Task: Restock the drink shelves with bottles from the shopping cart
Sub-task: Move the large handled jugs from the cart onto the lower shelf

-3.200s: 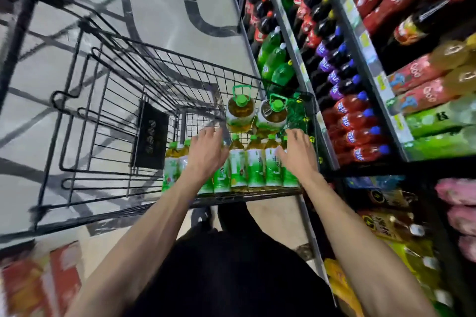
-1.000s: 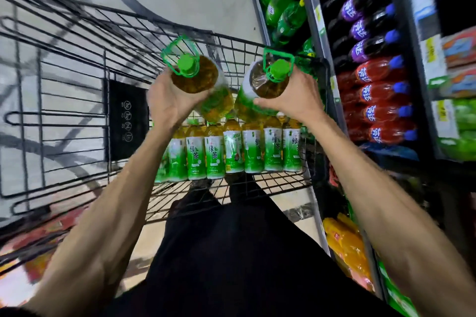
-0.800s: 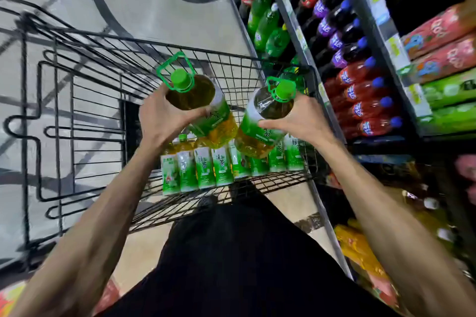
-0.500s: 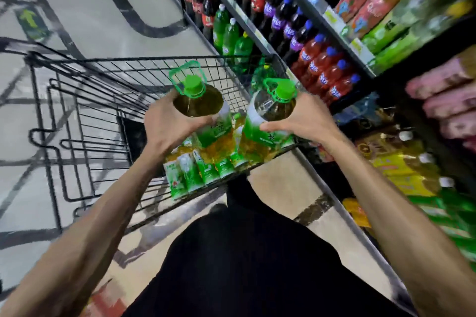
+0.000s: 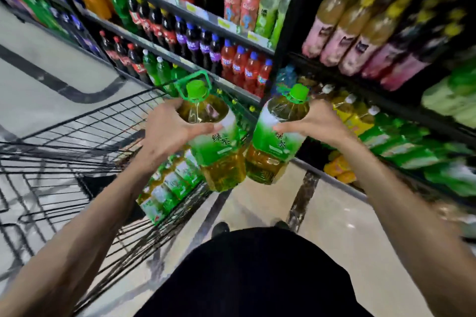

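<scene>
My left hand (image 5: 168, 134) grips a large green-tea bottle (image 5: 219, 152) with a green cap and carry handle. My right hand (image 5: 313, 123) grips a second large green-tea bottle (image 5: 275, 144) just like it. Both bottles hang side by side in the air, past the near right corner of the black wire shopping cart (image 5: 77, 136). Several small green-tea bottles (image 5: 170, 183) lie in a row in the cart. The drink shelves (image 5: 231, 26) rise ahead and to the right, packed with bottles.
Cola, purple, red and green soda bottles (image 5: 201, 51) fill the shelf behind the cart. Pink-labelled bottles (image 5: 360, 38) and green packs (image 5: 412, 147) fill the shelves at right. Pale floor with dark lines (image 5: 51, 77) stretches left. My dark clothing (image 5: 257, 278) covers the bottom.
Both hands went from resting on the small bottles to lifting the two large bottles out of the cart. The view has swung right, toward the shelves.
</scene>
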